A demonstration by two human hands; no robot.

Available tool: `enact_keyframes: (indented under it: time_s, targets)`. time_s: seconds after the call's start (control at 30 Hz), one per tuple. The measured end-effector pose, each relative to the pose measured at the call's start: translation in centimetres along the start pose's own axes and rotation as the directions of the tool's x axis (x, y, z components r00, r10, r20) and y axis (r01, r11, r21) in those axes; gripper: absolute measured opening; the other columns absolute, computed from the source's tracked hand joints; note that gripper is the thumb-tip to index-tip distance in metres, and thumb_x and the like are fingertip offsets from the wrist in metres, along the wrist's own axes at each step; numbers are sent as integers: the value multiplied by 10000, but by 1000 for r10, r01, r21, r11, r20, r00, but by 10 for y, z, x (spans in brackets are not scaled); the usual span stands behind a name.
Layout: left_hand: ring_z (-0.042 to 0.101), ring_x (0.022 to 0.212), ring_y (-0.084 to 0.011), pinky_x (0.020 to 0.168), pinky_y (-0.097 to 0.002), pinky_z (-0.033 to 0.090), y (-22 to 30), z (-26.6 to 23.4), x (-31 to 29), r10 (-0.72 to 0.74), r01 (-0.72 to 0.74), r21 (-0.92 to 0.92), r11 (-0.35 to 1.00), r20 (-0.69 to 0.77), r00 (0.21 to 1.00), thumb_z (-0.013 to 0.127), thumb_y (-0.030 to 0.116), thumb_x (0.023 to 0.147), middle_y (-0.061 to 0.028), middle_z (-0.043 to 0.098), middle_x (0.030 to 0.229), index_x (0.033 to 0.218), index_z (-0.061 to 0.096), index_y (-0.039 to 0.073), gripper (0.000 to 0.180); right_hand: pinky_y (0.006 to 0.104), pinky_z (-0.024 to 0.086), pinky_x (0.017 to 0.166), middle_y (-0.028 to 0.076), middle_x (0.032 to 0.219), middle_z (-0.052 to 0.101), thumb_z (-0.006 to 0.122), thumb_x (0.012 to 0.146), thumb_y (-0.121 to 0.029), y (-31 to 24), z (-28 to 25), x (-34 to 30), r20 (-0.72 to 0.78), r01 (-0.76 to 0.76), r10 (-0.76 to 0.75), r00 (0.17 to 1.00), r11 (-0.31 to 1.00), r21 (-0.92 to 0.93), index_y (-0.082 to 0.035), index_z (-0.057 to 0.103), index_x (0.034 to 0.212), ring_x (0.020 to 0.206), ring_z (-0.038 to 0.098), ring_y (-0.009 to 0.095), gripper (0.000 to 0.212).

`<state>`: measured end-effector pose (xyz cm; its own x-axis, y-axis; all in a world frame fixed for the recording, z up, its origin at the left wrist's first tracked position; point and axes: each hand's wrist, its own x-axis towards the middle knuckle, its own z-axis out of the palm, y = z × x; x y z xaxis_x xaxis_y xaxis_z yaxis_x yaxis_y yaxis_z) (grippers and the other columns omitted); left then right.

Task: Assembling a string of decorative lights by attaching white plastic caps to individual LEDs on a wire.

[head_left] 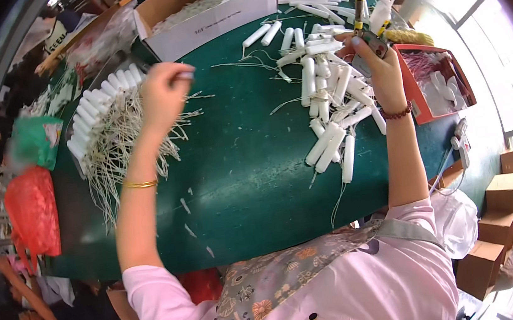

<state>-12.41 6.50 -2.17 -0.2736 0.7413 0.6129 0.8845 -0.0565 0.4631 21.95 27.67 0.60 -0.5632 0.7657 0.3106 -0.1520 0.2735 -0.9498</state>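
Observation:
My left hand [164,96], slightly blurred, is closed with curled fingers above the green tabletop; what it holds, if anything, I cannot make out. Just beside it, white cylinders [93,103] with thin pale wires [118,141] lie fanned out in a tray. My right hand [378,64] is wrapped round a small grey metal-looking device [375,44], thumb on top. Close by stands a yellow-and-black rod [358,12] with a white top; whether it joins the device, I cannot tell. Under and beside that hand lies a loose heap of white wired cylinders [324,89].
A white cardboard box [216,30] of small pale pieces stands at the back. A red box [431,51] sits at the right edge. Red [33,210] and green bags [38,140] hang at the left. Brown cartons [497,221] are stacked at lower right. Another person's arm [31,293] shows at lower left.

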Motion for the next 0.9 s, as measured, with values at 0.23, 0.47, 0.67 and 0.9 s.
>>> enact_keyframes:
  time_s: [0.23, 0.47, 0.67, 0.9]
  targets:
    - [606, 1087, -342, 891, -465, 500, 25, 166, 65, 59, -59, 53, 997, -5, 998, 669, 231, 902, -121, 639, 1122, 1154, 690, 126, 274, 255, 493, 787, 71, 919, 711, 576, 1027, -228, 8, -20, 2, -58, -27, 26, 998, 1000, -5, 15, 713, 1045, 824, 641, 109, 280]
    - [354, 1423, -323, 1129, -647, 285, 25, 232, 108, -160, 40, 260, 965, 458, 874, 502, 542, 947, -66, 396, 1527, 1419, 546, 378, 502, 250, 485, 784, 57, 825, 705, 596, 1008, -203, 17, -12, 1, -47, -51, 49, 998, 997, -49, 44, 723, 1056, 807, 634, 108, 282]
    - [467, 1314, -314, 1124, -454, 385, 50, 224, 108, -135, 68, 142, 988, 551, 824, 477, 391, 955, -48, 470, 1442, 1390, 589, 371, 450, 251, 485, 767, 56, 827, 715, 611, 1001, -206, 24, -17, 4, -46, -61, 57, 997, 994, -96, 42, 731, 1038, 783, 636, 104, 278]
    - [535, 1163, -373, 1015, -471, 462, 62, 174, 44, 75, -186, 175, 967, 501, 862, 569, 232, 920, -122, 509, 1320, 1322, 628, 206, 408, 260, 499, 787, 62, 843, 727, 629, 995, -185, 25, -8, 2, -21, -69, 69, 997, 996, -48, 37, 737, 1039, 776, 644, 107, 251]
